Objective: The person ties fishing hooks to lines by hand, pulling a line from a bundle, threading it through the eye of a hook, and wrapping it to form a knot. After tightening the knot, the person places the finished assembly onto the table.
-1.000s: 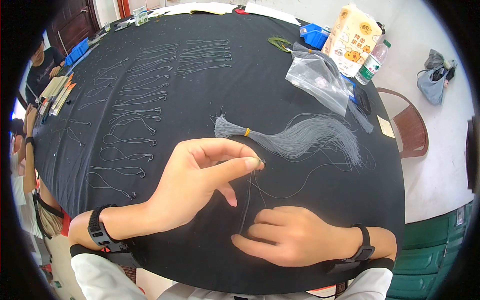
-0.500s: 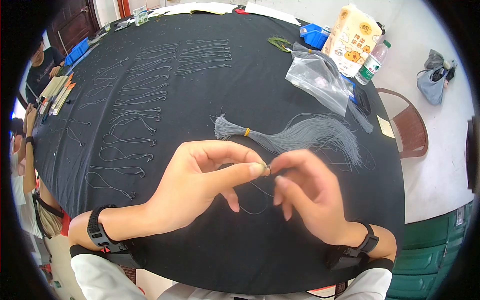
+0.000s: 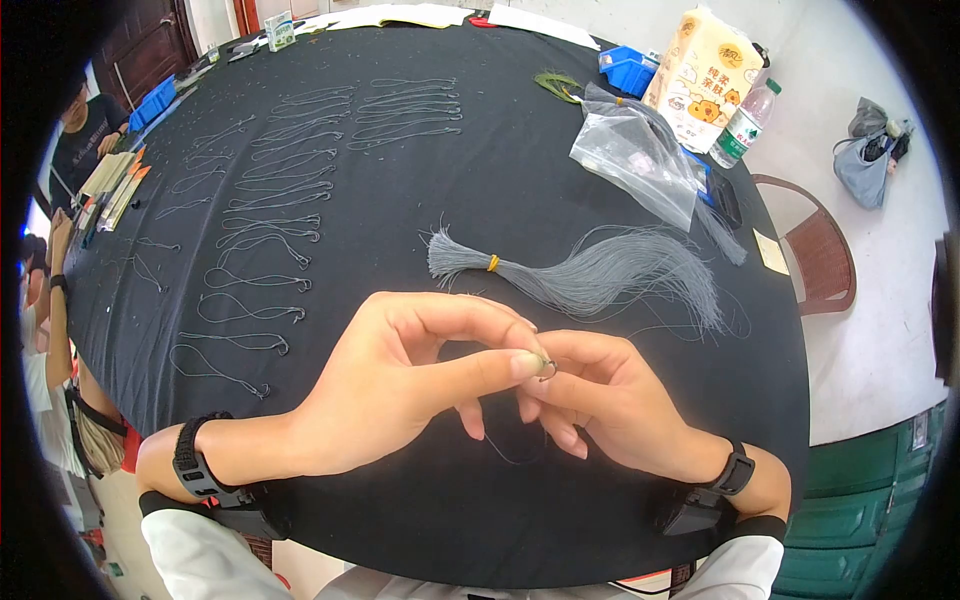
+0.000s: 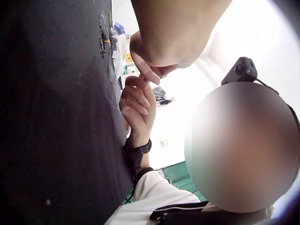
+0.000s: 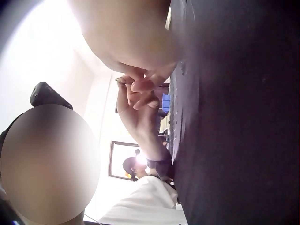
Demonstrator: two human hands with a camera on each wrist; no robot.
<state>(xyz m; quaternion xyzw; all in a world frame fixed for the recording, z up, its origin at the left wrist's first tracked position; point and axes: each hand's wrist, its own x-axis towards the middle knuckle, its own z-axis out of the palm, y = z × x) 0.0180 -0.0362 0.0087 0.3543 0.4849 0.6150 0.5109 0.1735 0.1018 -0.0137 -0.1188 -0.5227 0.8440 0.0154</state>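
My left hand (image 3: 400, 375) pinches a small dark fish hook (image 3: 549, 371) between thumb and forefinger, above the black-covered table. Its curved end sticks out past the fingertips. My right hand (image 3: 615, 400) meets it from the right, thumb and forefinger pinched together right at the hook, with the other fingers curled below. A thin grey line (image 3: 512, 461) hangs in a loose curve under both hands; its upper part is hidden by the fingers. Just beyond the hands lies a bundle of grey line (image 3: 620, 275), bound with a yellow band (image 3: 493, 263).
Several looped lines with hooks (image 3: 250, 343) lie in columns on the left of the table (image 3: 400, 530). Farther right stand a plastic bag (image 3: 635, 165), a tissue pack (image 3: 705, 80), a water bottle (image 3: 745, 125) and a blue bin (image 3: 628, 72). Another person (image 3: 85, 135) sits far left.
My right hand has risen from the table to the hook and its fingers have closed beside the left fingertips. My left hand has shifted slightly right and down, still pinching the hook.
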